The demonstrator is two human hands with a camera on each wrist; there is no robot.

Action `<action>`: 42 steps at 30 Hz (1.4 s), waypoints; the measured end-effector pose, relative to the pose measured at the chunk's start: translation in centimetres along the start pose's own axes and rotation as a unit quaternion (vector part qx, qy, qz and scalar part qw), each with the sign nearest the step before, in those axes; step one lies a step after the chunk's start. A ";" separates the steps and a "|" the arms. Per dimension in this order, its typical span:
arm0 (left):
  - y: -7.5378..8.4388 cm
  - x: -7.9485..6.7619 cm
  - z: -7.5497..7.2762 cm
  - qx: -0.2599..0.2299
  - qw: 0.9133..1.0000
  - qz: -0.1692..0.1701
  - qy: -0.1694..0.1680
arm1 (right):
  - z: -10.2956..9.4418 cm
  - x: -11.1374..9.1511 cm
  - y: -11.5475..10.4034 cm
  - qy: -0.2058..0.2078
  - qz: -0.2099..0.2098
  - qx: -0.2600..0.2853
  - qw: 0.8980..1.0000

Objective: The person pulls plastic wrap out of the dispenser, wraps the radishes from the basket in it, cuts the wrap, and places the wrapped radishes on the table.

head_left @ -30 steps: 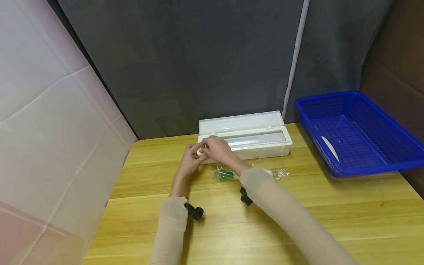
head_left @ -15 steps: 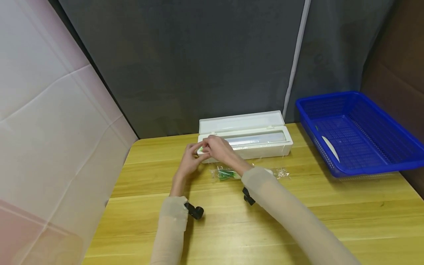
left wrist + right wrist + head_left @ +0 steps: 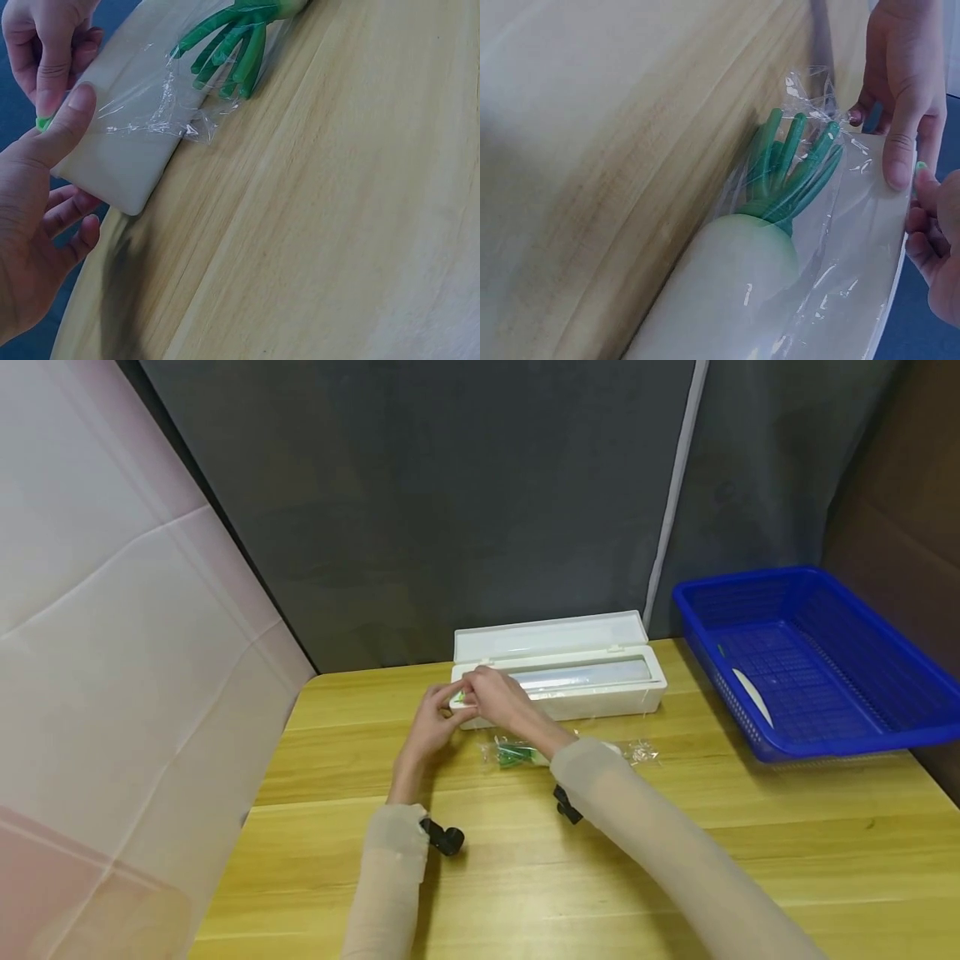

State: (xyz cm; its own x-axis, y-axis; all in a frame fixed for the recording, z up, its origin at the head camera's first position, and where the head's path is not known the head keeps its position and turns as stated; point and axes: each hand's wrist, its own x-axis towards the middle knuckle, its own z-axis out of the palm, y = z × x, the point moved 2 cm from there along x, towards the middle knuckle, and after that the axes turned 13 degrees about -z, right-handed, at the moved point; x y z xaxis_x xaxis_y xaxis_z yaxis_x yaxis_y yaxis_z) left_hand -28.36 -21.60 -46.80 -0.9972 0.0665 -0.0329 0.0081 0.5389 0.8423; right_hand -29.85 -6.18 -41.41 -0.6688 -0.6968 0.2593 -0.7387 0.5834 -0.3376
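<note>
Fabric-walled booth (image 3: 412,510), wooden table (image 3: 510,893)

Wrapped radish (image 3: 731,281), box (image 3: 866,240), fingers (image 3: 930,192) at green tab (image 3: 921,165)

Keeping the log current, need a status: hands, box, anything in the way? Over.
Left hand gripping white box at its left end; right hand pinching small green piece there. Lid open, film roll inside. Wrapped radish in front, not visibly blocking.

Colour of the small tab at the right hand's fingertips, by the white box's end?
Green; the tab shows best in the left wrist view.
</note>
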 end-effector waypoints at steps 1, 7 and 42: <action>0.0 0.0 0.0 -0.001 1.000 0.001 0.000 | 0.0 -0.1 0.0 0.002 0.001 0.000 1.000; -0.2 0.1 0.2 -0.005 1.000 0.007 0.005 | 0.1 -0.2 -0.1 -0.001 -0.001 -0.008 1.000; -0.1 0.4 1.1 -0.022 1.000 0.016 0.013 | -1.3 -2.3 1.6 0.002 0.013 0.029 1.000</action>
State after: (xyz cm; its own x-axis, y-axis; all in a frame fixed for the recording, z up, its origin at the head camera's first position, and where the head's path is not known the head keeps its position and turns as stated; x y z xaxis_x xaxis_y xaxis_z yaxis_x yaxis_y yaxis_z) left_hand -28.67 -20.67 -47.49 -0.9981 0.0609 0.0084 0.0377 0.4991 0.8657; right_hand -29.59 -3.05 -41.37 -0.6881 -0.6802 0.2527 -0.7150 0.5763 -0.3957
